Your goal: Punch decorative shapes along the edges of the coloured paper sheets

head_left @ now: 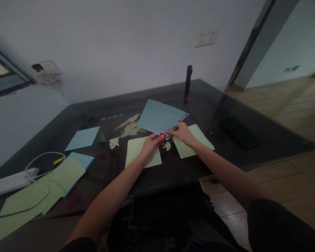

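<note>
A light blue sheet of paper [160,113] is held up over the table, tilted, with a row of small punched holes along its right edge. My left hand [150,146] is closed on a small red paper punch [162,135] at the sheet's near corner. My right hand [182,133] pinches the sheet by its punched edge; a bit of red shows behind it. Beneath my left hand lies a pale green sheet [132,152], and beside my right wrist a pale green stack [201,140]. Between them sits a small pile of paper cutouts [167,146].
Another cutout pile [114,142] lies farther left. Blue sheets [84,136], more green sheets [64,176], a white power strip [13,182] and its cable occupy the table's left. A black flat object [238,132] lies right; a dark upright post [188,84] stands at the back.
</note>
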A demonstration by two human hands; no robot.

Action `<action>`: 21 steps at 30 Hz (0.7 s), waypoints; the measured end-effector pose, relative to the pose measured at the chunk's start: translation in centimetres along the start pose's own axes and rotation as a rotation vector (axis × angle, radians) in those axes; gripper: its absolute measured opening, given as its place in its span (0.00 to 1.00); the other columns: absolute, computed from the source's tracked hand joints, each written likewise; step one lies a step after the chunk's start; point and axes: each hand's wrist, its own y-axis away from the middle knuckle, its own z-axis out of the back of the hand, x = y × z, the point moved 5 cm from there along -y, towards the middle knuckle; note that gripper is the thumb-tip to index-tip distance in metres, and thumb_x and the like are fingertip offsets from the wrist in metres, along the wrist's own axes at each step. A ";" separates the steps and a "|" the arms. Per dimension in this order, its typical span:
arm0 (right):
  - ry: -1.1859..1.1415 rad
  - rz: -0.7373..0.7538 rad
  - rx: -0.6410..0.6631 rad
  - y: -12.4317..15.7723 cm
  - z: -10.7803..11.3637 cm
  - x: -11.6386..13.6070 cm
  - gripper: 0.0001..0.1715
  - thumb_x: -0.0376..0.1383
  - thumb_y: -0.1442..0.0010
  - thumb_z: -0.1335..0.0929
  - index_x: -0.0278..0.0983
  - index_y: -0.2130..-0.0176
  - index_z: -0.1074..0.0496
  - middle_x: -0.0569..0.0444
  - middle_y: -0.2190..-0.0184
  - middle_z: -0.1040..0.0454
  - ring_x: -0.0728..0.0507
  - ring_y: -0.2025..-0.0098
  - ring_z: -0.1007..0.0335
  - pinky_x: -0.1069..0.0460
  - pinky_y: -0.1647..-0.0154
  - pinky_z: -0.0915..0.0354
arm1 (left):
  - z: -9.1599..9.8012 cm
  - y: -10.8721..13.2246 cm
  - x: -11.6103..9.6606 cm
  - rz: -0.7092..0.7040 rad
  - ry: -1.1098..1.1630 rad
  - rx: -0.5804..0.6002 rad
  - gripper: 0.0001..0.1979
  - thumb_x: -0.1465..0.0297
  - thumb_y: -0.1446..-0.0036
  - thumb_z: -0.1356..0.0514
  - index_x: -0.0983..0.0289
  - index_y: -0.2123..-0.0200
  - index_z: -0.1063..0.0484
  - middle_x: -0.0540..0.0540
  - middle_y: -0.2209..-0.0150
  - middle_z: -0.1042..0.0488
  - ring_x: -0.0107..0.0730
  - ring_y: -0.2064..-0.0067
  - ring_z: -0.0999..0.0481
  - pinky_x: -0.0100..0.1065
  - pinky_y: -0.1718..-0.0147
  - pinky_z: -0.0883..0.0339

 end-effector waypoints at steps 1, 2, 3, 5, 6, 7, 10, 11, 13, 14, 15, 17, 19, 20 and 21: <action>0.003 0.005 -0.006 0.0 0.0 0.0 0.09 0.37 0.53 0.28 0.33 0.74 0.29 0.51 0.77 0.27 0.44 0.73 0.31 0.50 0.70 0.33 | 0.0 0.0 0.0 -0.005 0.000 0.000 0.15 0.64 0.59 0.29 0.67 0.69 0.24 0.55 0.68 0.24 0.29 0.66 0.27 0.32 0.64 0.35; 0.007 0.009 -0.012 0.0 0.0 0.0 0.09 0.36 0.53 0.27 0.33 0.74 0.29 0.51 0.77 0.27 0.44 0.73 0.31 0.50 0.70 0.33 | 0.0 0.0 0.0 -0.009 0.000 -0.001 0.15 0.64 0.59 0.29 0.67 0.69 0.24 0.55 0.68 0.24 0.29 0.66 0.27 0.32 0.64 0.35; 0.007 0.012 -0.015 0.0 0.0 0.0 0.09 0.36 0.53 0.27 0.33 0.74 0.29 0.51 0.77 0.27 0.44 0.73 0.31 0.49 0.70 0.33 | 0.0 0.0 0.0 -0.013 0.000 -0.003 0.15 0.64 0.59 0.29 0.67 0.69 0.24 0.55 0.68 0.24 0.29 0.66 0.27 0.32 0.64 0.35; -0.007 0.010 -0.013 0.0 0.0 0.0 0.10 0.37 0.53 0.27 0.33 0.74 0.29 0.51 0.77 0.27 0.44 0.73 0.30 0.49 0.71 0.33 | 0.0 0.0 0.0 -0.020 -0.001 -0.004 0.15 0.64 0.59 0.29 0.67 0.69 0.24 0.55 0.68 0.24 0.29 0.66 0.27 0.32 0.64 0.35; -0.019 0.008 -0.009 0.0 -0.1 -0.1 0.10 0.37 0.54 0.27 0.33 0.73 0.28 0.51 0.77 0.27 0.44 0.73 0.30 0.49 0.71 0.33 | 0.0 0.0 0.0 -0.022 -0.001 -0.004 0.15 0.64 0.59 0.29 0.67 0.69 0.24 0.55 0.68 0.24 0.29 0.66 0.27 0.32 0.64 0.35; -0.032 0.007 -0.005 0.0 -0.1 -0.1 0.11 0.38 0.54 0.27 0.33 0.73 0.28 0.51 0.76 0.26 0.44 0.73 0.30 0.49 0.71 0.33 | 0.0 0.0 0.0 -0.023 0.000 -0.002 0.15 0.64 0.59 0.29 0.67 0.68 0.24 0.55 0.68 0.24 0.29 0.66 0.27 0.32 0.64 0.35; -0.058 0.013 0.000 0.0 -0.1 0.0 0.12 0.39 0.54 0.27 0.33 0.73 0.28 0.51 0.76 0.26 0.44 0.73 0.30 0.49 0.71 0.33 | 0.0 -0.1 0.1 -0.024 0.004 0.002 0.15 0.64 0.58 0.30 0.66 0.68 0.23 0.55 0.67 0.23 0.29 0.65 0.27 0.31 0.65 0.35; -0.060 0.015 0.001 0.0 -0.1 0.0 0.12 0.39 0.54 0.27 0.33 0.73 0.28 0.50 0.76 0.26 0.44 0.73 0.31 0.49 0.71 0.33 | 0.0 -0.1 0.1 -0.026 0.002 0.000 0.14 0.64 0.58 0.30 0.66 0.68 0.23 0.55 0.67 0.23 0.29 0.65 0.27 0.31 0.65 0.35; -0.059 0.018 0.002 0.1 -0.1 0.1 0.11 0.39 0.54 0.27 0.34 0.74 0.28 0.50 0.77 0.26 0.44 0.74 0.31 0.49 0.71 0.33 | 0.0 -0.1 0.1 -0.032 -0.005 -0.001 0.14 0.65 0.57 0.30 0.67 0.68 0.23 0.55 0.67 0.23 0.29 0.66 0.27 0.31 0.65 0.35; -0.058 0.018 0.000 0.1 -0.1 0.1 0.11 0.39 0.54 0.27 0.34 0.74 0.28 0.50 0.77 0.26 0.44 0.74 0.31 0.49 0.71 0.33 | 0.0 -0.1 0.1 -0.035 -0.007 -0.001 0.13 0.65 0.57 0.30 0.67 0.68 0.23 0.55 0.67 0.23 0.29 0.65 0.27 0.31 0.64 0.35; -0.058 0.018 -0.002 0.2 0.0 0.1 0.11 0.38 0.54 0.27 0.34 0.74 0.28 0.50 0.76 0.26 0.45 0.74 0.31 0.49 0.71 0.33 | 0.0 -0.1 0.1 -0.038 -0.008 -0.001 0.13 0.65 0.57 0.30 0.66 0.68 0.23 0.55 0.67 0.23 0.29 0.65 0.27 0.31 0.64 0.35; -0.062 0.019 -0.007 0.2 -0.1 0.1 0.10 0.38 0.54 0.27 0.33 0.74 0.28 0.50 0.76 0.26 0.45 0.73 0.31 0.49 0.70 0.33 | 0.0 0.0 0.0 -0.046 -0.009 0.002 0.14 0.65 0.56 0.30 0.66 0.67 0.23 0.55 0.67 0.23 0.29 0.65 0.26 0.32 0.64 0.34; -0.073 0.016 -0.011 0.1 -0.1 0.1 0.10 0.37 0.54 0.27 0.33 0.73 0.28 0.50 0.75 0.26 0.44 0.73 0.31 0.49 0.70 0.32 | -0.1 0.0 0.0 -0.057 -0.009 0.006 0.14 0.65 0.56 0.30 0.66 0.66 0.23 0.55 0.66 0.23 0.29 0.65 0.26 0.32 0.63 0.34; -0.077 0.014 -0.013 0.1 -0.1 0.0 0.10 0.37 0.54 0.27 0.33 0.73 0.28 0.50 0.75 0.26 0.44 0.73 0.31 0.49 0.70 0.32 | -0.2 0.0 -0.1 -0.062 -0.009 0.008 0.15 0.64 0.57 0.30 0.67 0.66 0.23 0.55 0.66 0.23 0.29 0.66 0.26 0.33 0.62 0.34; -0.075 0.011 -0.014 0.1 -0.1 0.0 0.10 0.37 0.54 0.27 0.33 0.73 0.28 0.50 0.75 0.26 0.44 0.73 0.31 0.49 0.70 0.32 | -0.2 0.0 -0.1 -0.066 -0.009 0.009 0.15 0.64 0.57 0.30 0.67 0.67 0.23 0.55 0.67 0.23 0.28 0.66 0.27 0.33 0.62 0.33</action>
